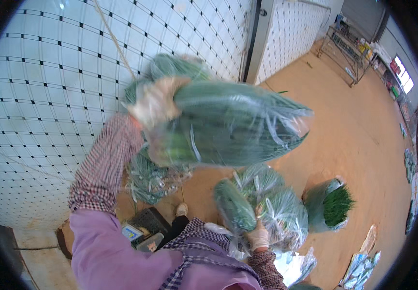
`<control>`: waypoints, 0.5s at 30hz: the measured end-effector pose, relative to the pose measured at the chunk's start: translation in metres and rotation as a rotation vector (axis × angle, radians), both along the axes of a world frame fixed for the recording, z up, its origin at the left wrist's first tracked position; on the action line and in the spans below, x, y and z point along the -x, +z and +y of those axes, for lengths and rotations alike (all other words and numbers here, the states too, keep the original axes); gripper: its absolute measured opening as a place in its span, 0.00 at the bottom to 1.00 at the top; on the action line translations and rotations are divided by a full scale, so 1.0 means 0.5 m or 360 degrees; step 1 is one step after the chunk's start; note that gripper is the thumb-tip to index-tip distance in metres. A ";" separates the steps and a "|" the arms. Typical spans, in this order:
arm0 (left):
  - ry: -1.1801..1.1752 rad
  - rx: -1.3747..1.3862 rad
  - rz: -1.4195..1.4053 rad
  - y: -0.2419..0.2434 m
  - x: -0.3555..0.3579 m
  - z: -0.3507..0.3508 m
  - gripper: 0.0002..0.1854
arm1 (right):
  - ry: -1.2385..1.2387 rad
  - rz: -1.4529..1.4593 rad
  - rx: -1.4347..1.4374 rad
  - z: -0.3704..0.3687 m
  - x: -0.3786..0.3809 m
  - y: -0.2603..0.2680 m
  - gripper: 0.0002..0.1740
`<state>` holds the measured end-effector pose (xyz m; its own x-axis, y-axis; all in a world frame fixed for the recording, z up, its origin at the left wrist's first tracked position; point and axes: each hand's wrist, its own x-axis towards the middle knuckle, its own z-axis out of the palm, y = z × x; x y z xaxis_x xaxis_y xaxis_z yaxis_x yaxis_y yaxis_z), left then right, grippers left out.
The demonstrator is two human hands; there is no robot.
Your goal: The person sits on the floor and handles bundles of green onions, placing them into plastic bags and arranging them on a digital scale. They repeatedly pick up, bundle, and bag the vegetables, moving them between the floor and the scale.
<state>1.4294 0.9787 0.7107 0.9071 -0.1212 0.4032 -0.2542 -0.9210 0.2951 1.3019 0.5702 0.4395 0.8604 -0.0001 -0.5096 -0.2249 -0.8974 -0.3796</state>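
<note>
My left hand (158, 103), in a pale glove, grips the near end of a large clear plastic bag packed with long green stalks (230, 123), held up high in front of me. Lower down, my right hand (258, 235), also gloved, holds a smaller bagged green bundle (234, 206). Just beyond that hand, tied bags of greens (283, 214) rest on the floor. Behind the raised bag, more bagged greens (180, 67) lie against the wall. Another heap of bagged greens (154, 181) sits below my left forearm.
An upright open bag of green stalks (334, 206) stands at the right. Near my shoe are a dark crate (151, 221) and a scale-like device (132, 232). A patterned wall (49, 90) runs along the left. A metal frame cart (346, 54) is farther off. Plastic bags (361, 270) lie lower right.
</note>
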 end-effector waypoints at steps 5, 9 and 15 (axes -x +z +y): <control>-0.0312 -0.0669 -0.0940 0.142 -0.078 0.156 0.31 | -0.0411 -0.0244 -0.0217 -0.018 -0.060 -0.044 0.30; -0.0198 -0.0666 -0.0699 -0.011 -0.058 0.362 0.27 | -0.0917 -0.0439 -0.0771 0.043 -0.123 -0.017 0.30; 0.0735 -0.0531 0.0628 -0.504 -0.100 0.493 0.22 | -0.1147 -0.0795 -0.1865 0.216 -0.250 0.145 0.23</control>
